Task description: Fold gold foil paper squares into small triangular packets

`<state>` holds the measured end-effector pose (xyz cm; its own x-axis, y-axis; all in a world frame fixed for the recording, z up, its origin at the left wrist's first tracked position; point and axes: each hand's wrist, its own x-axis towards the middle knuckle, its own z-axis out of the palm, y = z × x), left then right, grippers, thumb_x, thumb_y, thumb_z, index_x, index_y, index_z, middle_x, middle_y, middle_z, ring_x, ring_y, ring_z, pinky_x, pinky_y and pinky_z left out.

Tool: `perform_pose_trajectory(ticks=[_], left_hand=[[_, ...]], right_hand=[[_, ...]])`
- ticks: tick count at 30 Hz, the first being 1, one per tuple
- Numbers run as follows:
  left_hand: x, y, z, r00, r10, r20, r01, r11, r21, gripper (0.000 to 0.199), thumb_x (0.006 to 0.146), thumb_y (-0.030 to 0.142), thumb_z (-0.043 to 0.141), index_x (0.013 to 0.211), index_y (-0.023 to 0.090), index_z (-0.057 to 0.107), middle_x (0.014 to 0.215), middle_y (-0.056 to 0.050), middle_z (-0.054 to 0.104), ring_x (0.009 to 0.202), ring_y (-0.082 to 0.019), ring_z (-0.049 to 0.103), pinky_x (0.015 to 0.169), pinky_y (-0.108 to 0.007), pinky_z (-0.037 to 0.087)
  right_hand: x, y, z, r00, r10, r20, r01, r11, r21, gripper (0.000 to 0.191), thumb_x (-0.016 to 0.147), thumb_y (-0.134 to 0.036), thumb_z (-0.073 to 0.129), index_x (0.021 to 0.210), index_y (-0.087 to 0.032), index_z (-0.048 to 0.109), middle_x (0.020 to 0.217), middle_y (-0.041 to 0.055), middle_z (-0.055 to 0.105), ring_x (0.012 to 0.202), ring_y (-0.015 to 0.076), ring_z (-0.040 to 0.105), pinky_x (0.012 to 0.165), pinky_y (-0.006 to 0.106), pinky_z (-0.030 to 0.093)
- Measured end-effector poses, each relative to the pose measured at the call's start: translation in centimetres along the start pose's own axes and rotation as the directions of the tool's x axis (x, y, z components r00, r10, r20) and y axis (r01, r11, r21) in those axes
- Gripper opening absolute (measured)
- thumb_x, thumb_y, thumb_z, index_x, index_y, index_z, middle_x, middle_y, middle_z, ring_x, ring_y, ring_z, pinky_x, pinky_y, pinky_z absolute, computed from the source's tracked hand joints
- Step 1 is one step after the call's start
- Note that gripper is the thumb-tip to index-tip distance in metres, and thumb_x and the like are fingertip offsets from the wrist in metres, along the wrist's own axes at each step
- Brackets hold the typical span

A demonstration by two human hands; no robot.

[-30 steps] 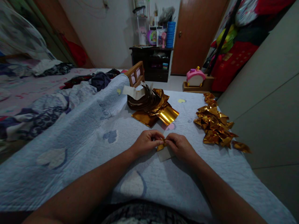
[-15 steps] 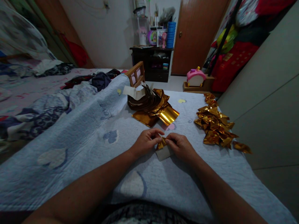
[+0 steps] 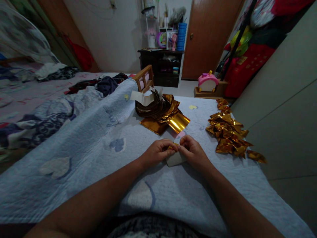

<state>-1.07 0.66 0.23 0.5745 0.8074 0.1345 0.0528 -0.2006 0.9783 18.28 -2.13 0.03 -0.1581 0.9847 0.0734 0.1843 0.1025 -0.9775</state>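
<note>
Between my two hands is a sheet of gold foil paper (image 3: 175, 160), its pale back facing me and a little gold showing at the upper edge. My left hand (image 3: 158, 151) is closed, thumb and fingers pinching the sheet's top left part. From the other side my right hand (image 3: 194, 152) pinches it too, with the fingertips of both hands almost meeting. The fingers hide most of the fold. Just beyond them lies a loose stack of gold foil paper (image 3: 158, 107), fanned out, with a shiny sheet (image 3: 178, 121) at its near edge.
Several folded gold foil pieces (image 3: 226, 134) are heaped at the right edge of the blue quilted cover (image 3: 99, 178). A pale cabinet (image 3: 284, 115) stands close on the right. Behind the bed's wooden rail (image 3: 143, 77) is a dark shelf (image 3: 158, 67). Rumpled bedding (image 3: 61, 115) lies left.
The gold part of the held sheet has turned mostly out of sight, leaving more pale back visible. My left fingers have moved slightly right, over the fold; the right fingers have curled in.
</note>
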Motion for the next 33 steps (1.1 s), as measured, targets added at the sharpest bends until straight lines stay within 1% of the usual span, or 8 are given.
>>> perform_pose_trajectory(ticks=[3,5,10,15,19,26,30,33], left_hand=[[0.1,0.1,-0.2,0.998,-0.026,-0.063,0.027,1.0,0.009,0.013,0.084,0.026,0.071,0.091,0.017,0.078,0.097,-0.008,0.074,0.09,-0.02,0.066,0.084,-0.033,0.05],[0.2,0.1,-0.3,0.993,-0.046,-0.107,0.048,0.999,0.017,0.016,0.083,0.026,0.071,0.094,0.017,0.079,0.099,-0.008,0.076,0.091,-0.021,0.068,0.086,-0.034,0.051],[0.3,0.1,-0.3,0.972,-0.13,-0.194,0.124,0.991,-0.042,0.02,0.082,0.028,0.072,0.097,0.016,0.08,0.099,-0.008,0.078,0.088,-0.02,0.068,0.082,-0.033,0.052],[0.5,0.1,-0.3,0.932,-0.27,-0.24,0.201,0.94,-0.275,0.026,0.077,0.031,0.079,0.096,0.014,0.08,0.095,-0.009,0.078,0.079,-0.017,0.067,0.074,-0.029,0.051],[0.5,0.2,-0.2,0.93,-0.296,-0.218,0.228,0.929,-0.292,0.028,0.078,0.033,0.079,0.096,0.013,0.08,0.088,-0.008,0.077,0.073,-0.015,0.064,0.07,-0.027,0.049],[0.3,0.3,-0.1,0.96,-0.215,-0.182,0.205,0.976,-0.073,0.02,0.081,0.025,0.073,0.096,0.013,0.081,0.093,-0.01,0.078,0.082,-0.02,0.069,0.077,-0.032,0.054],[0.2,0.4,0.0,0.972,-0.15,-0.182,0.16,0.986,0.04,0.018,0.082,0.022,0.07,0.094,0.016,0.081,0.098,-0.009,0.079,0.091,-0.023,0.071,0.089,-0.037,0.054],[0.3,0.4,0.0,0.971,-0.159,-0.177,0.166,0.986,0.026,0.019,0.081,0.022,0.069,0.095,0.016,0.081,0.096,-0.009,0.08,0.089,-0.022,0.071,0.087,-0.036,0.055]], right_hand=[[-0.1,-0.3,-0.2,0.998,-0.057,-0.025,0.056,0.997,-0.045,0.013,0.087,-0.033,0.059,0.093,-0.023,0.053,0.076,-0.0026,0.054,0.068,0.0158,0.052,0.062,0.029,0.042],[-0.2,-0.5,-0.4,0.99,-0.13,-0.06,0.119,0.98,-0.16,0.009,0.087,-0.025,0.055,0.096,-0.023,0.055,0.083,0.0001,0.057,0.075,0.0178,0.054,0.068,0.031,0.045],[-0.5,-0.3,-0.8,0.933,-0.359,0.003,0.309,0.8,-0.515,0.033,0.075,-0.008,0.052,0.105,-0.022,0.055,0.11,0.0098,0.059,0.107,0.0277,0.054,0.094,0.045,0.045],[-0.9,0.1,-0.5,0.913,-0.4,0.084,0.354,0.672,-0.651,0.059,0.07,-0.005,0.056,0.126,-0.023,0.048,0.133,0.0147,0.05,0.126,0.034,0.045,0.105,0.053,0.039],[-1.2,-0.5,0.0,0.898,-0.411,0.155,0.397,0.606,-0.689,0.052,0.073,-0.007,0.06,0.122,-0.022,0.052,0.133,0.0149,0.051,0.126,0.0344,0.044,0.104,0.052,0.038],[-1.2,-1.0,0.0,0.882,-0.321,0.345,0.471,0.58,-0.665,0.014,0.084,-0.01,0.061,0.093,-0.02,0.062,0.112,0.0119,0.063,0.104,0.0283,0.051,0.091,0.044,0.043],[-1.3,-0.9,0.0,0.862,-0.315,0.396,0.506,0.572,-0.646,0.017,0.083,-0.009,0.064,0.097,-0.019,0.064,0.11,0.0119,0.064,0.102,0.0275,0.052,0.09,0.043,0.045],[-1.4,-1.0,0.3,0.848,-0.335,0.41,0.53,0.53,-0.662,0.029,0.082,-0.007,0.063,0.107,-0.021,0.065,0.12,0.0127,0.064,0.107,0.0292,0.052,0.092,0.045,0.044]])
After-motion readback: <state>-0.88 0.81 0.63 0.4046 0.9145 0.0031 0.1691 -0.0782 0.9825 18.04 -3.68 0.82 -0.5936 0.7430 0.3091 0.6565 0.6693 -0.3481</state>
